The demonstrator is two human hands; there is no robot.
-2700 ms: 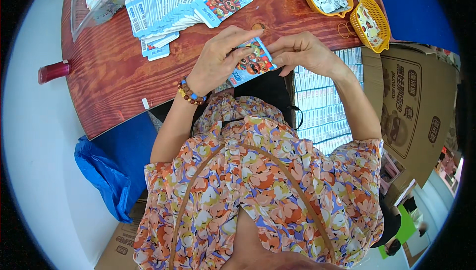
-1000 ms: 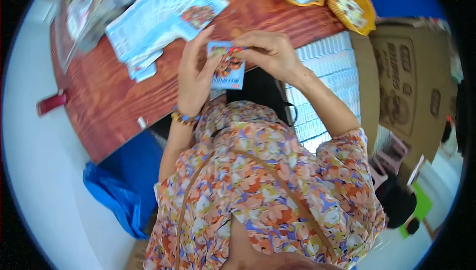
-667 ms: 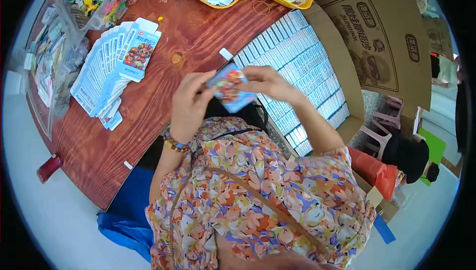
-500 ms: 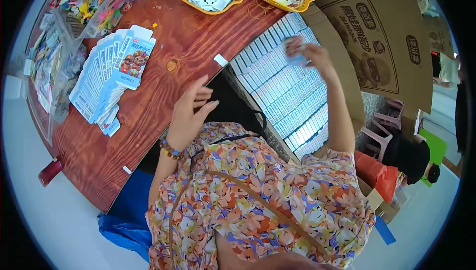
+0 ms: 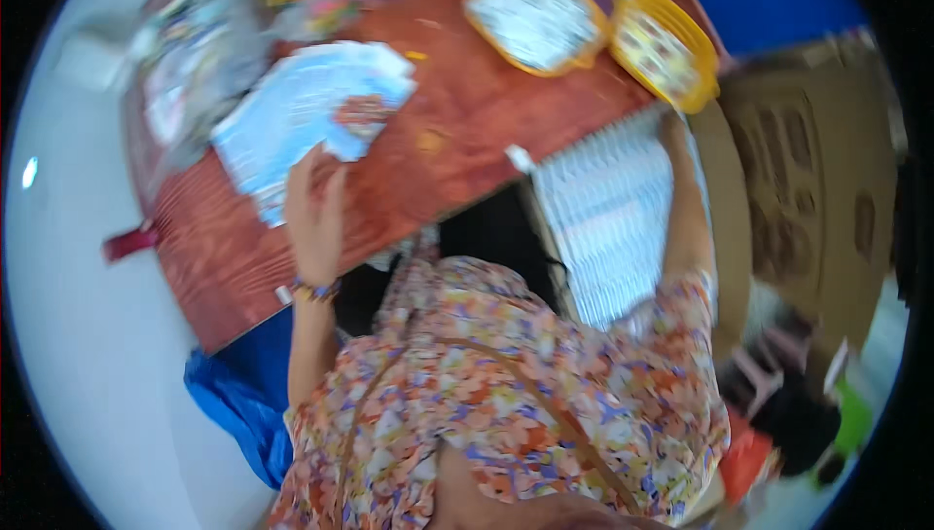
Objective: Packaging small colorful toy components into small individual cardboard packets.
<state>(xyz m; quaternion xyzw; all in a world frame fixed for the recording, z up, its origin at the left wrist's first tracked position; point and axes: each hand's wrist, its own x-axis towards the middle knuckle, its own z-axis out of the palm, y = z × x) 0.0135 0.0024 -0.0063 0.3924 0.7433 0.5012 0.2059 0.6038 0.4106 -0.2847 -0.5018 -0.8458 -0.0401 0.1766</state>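
Blur softens the whole view. My left hand (image 5: 316,201) reaches over the red-brown table at the near edge of a fanned stack of flat blue-and-white small cartons (image 5: 311,121). Its fingers look extended and apart, with nothing visibly held. My right arm stretches across a big cardboard box packed with rows of small cartons (image 5: 608,209). Beside a yellow basket of small light packets with dark spots (image 5: 662,53), my right hand (image 5: 671,126) is smeared, and its fingers cannot be made out.
Another yellow basket (image 5: 535,19) holds white packets. Clear bags of colourful small items (image 5: 209,34) lie at the far left of the table (image 5: 428,175). A tall cardboard flap (image 5: 817,180) stands at the right. Blue plastic (image 5: 238,413) hangs below the table's left end.
My left hand has moved left to the carton stack. My right hand has gone from above the packed box, where it held a small carton, to beside the basket. The view has shifted.
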